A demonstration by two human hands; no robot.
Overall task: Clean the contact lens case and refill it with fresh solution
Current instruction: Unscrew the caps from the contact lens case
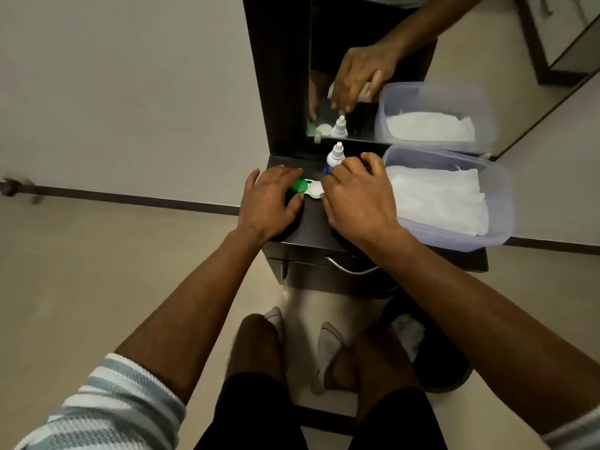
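Observation:
A contact lens case (308, 189) with one green cap and one white cap lies on the dark cabinet top (315, 222). My left hand (271, 203) holds the green-capped side between thumb and fingers. My right hand (357, 196) covers the white-capped side, its fingers curled down over it; the exact hold is hidden. A small white solution bottle (334, 157) with a blue label stands upright just behind the case, touching the fingers of my right hand.
A clear plastic tub (500, 203) lined with white tissue fills the cabinet's right half. A mirror (373, 76) stands behind, reflecting hands, bottle and tub. A drawer with a metal handle (352, 269) sits below the top. My knees and feet are under it.

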